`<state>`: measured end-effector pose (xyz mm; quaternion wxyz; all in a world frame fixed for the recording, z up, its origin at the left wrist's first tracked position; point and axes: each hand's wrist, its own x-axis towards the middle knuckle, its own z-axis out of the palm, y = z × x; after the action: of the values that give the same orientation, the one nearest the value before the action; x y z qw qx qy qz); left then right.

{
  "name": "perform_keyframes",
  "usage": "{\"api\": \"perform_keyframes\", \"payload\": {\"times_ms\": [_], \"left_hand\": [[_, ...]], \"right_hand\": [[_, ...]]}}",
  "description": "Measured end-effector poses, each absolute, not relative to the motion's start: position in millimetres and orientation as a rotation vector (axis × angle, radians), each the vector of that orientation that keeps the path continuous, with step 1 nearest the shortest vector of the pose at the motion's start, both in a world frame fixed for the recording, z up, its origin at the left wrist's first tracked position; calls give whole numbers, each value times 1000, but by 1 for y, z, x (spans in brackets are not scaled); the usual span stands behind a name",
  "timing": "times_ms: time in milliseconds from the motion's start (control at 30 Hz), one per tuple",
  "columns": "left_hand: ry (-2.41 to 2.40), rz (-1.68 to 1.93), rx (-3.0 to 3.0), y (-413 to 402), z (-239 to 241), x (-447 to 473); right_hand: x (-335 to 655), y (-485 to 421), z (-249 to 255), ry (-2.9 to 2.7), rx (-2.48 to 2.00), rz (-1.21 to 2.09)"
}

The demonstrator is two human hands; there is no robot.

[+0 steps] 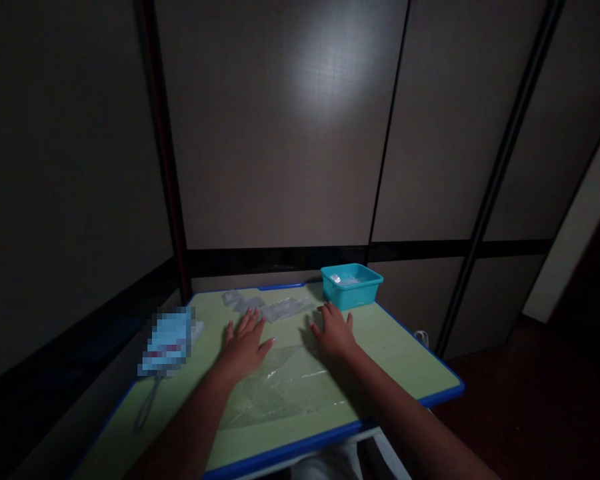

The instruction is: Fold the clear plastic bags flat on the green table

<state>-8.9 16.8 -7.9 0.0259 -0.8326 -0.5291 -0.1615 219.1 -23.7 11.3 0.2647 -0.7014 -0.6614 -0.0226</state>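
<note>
A clear plastic bag (290, 387) lies flat on the light green table, its creases catching the light. My left hand (245, 345) is spread over the bag's upper left part, fingers apart and holding nothing. Near the bag's upper right corner is my right hand (334, 330), its fingers bent but apart, with nothing visible in them. Whether either palm presses on the plastic I cannot tell. Just beyond my fingertips lie more crumpled clear plastic bags (285, 308). A turquoise plastic basket (353, 295) stands behind my right hand, with some clear, shiny plastic inside.
The green table (405, 360) has a blue raised edge. On its left side lies a blurred-out light blue item (167, 343) with a thin strap hanging toward me. Dark-framed wardrobe panels (280, 133) rise right behind the table.
</note>
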Motion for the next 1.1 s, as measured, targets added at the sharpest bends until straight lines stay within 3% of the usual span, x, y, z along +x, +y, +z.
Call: {"api": "perform_keyframes", "payload": {"times_ms": [267,600,1100], "left_hand": [[-1669,-282,-2688,14,-16,-11],[-1695,-117,-2736,13,-14,-12],[-1502,-426,-2929,14,-4,-15]], "right_hand": [[162,-21,-2,-2048,-1752,-119],[176,-28,-1,-2081,-2069,88],[191,-22,9,-1965,-2177,171]]}}
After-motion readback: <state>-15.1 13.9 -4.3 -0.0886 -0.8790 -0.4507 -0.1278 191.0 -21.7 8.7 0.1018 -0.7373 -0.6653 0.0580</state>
